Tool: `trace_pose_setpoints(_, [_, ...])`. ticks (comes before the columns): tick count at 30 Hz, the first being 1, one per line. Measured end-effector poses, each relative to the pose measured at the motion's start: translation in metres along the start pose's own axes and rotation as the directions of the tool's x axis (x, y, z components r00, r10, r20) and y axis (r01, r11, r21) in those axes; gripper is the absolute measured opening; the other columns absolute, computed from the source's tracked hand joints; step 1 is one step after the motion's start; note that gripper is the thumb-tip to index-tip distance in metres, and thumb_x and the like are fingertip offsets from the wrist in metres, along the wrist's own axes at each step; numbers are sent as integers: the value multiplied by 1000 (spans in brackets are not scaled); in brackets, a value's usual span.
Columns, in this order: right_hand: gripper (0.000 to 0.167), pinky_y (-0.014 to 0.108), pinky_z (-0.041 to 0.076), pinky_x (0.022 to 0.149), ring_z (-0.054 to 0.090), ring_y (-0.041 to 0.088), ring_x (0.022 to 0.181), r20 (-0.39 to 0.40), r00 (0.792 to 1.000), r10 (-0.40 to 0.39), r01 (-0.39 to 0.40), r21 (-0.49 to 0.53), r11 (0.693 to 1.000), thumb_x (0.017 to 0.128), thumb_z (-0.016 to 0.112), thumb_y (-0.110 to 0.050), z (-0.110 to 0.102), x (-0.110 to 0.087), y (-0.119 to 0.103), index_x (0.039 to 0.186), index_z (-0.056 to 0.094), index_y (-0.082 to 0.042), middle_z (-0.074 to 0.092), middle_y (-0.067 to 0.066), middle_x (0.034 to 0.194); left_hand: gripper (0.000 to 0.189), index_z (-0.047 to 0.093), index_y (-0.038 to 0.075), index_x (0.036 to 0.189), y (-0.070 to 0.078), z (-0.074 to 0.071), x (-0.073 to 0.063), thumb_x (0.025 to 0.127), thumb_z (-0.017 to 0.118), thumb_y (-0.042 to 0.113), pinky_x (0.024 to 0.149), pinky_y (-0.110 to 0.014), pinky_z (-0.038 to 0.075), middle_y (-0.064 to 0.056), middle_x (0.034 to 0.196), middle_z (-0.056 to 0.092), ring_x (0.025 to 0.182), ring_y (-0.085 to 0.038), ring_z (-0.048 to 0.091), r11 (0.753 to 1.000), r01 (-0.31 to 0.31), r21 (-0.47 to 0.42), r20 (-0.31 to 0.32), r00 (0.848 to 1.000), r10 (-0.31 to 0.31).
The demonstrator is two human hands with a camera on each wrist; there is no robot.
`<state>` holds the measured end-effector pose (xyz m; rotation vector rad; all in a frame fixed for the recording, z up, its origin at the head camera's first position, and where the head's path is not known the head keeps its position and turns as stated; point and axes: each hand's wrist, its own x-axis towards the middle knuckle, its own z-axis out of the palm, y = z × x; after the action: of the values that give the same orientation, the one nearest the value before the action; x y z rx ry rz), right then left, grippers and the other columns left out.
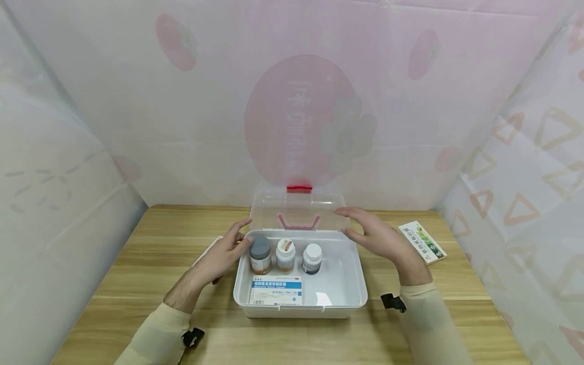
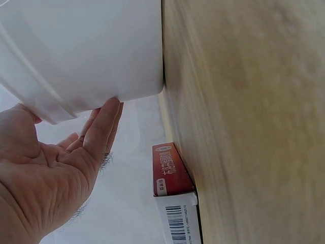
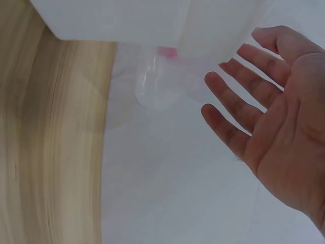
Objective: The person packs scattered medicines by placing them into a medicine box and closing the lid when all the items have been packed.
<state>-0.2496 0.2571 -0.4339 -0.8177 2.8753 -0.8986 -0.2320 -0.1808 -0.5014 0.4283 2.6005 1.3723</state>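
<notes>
Touching the outer left wall of an off-white, rectangular plastic box (image 1: 301, 313), the left hand (image 1: 221, 258) has its fingers nearly straight and its thumb at the rim, probably to steady it. The right hand (image 1: 376, 235) is spread, gripping nothing, near the far right corner; whether its fingertips meet the clear plastic lid (image 1: 269, 205) I cannot tell. The box sits between both hands, opening upward, long axis running from hand to hand. Its lid tilts back beyond them, likely to leave the inside reachable. Nearest the left hand stand a grey-capped bottle (image 1: 260, 253), then two white-capped bottles (image 1: 285, 255) (image 1: 312, 258), all upright, perhaps to fit their height. A flat blue-and-white carton (image 1: 277, 290) lies in front of them, printed face up, lengthwise along the box's front. A green-and-white carton (image 1: 422, 242) lies outside, right of the right hand.
</notes>
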Motion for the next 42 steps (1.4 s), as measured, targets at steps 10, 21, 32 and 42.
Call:
trace_pose_setpoints(10, [53, 75, 43, 136, 51, 53, 168, -36, 996, 85, -84, 43, 996, 121, 67, -18, -7, -6, 24, 171, 57, -3, 58, 26, 176, 68, 32, 20, 185, -1, 1, 1, 125, 55, 44, 124, -67, 59, -23, 155, 75, 145, -41, 75, 1000, -3, -9, 0, 1000, 3])
trace_pose_setpoints(21, [53, 75, 42, 137, 51, 55, 166, -63, 985, 159, -160, -8, 987, 122, 65, -19, -9, -12, 51, 170, 57, 1, 58, 29, 175, 68, 33, 20, 185, -1, 2, 1, 125, 55, 45, 124, -67, 59, -23, 154, 75, 145, -41, 75, 1000, -12, -1, -3, 1000, 12])
trace_pose_setpoints(32, [55, 78, 46, 132, 54, 61, 161, -80, 968, 238, -241, -25, 970, 122, 65, -21, -11, -19, 77, 170, 54, 3, 58, 34, 172, 68, 33, 21, 185, -2, 2, 0, 125, 55, 45, 124, -67, 59, -21, 153, 76, 144, -40, 75, 1000, -9, 5, -4, 1000, 9])
trace_pose_setpoints(42, [60, 80, 44, 131, 51, 64, 161, -73, 948, 311, -314, -36, 949, 122, 64, -25, -17, -26, 96, 173, 50, 4, 53, 36, 175, 68, 33, 20, 185, -2, 2, 0, 126, 54, 45, 122, -67, 60, -22, 152, 75, 142, -40, 76, 1000, -7, -4, 4, 1000, 7])
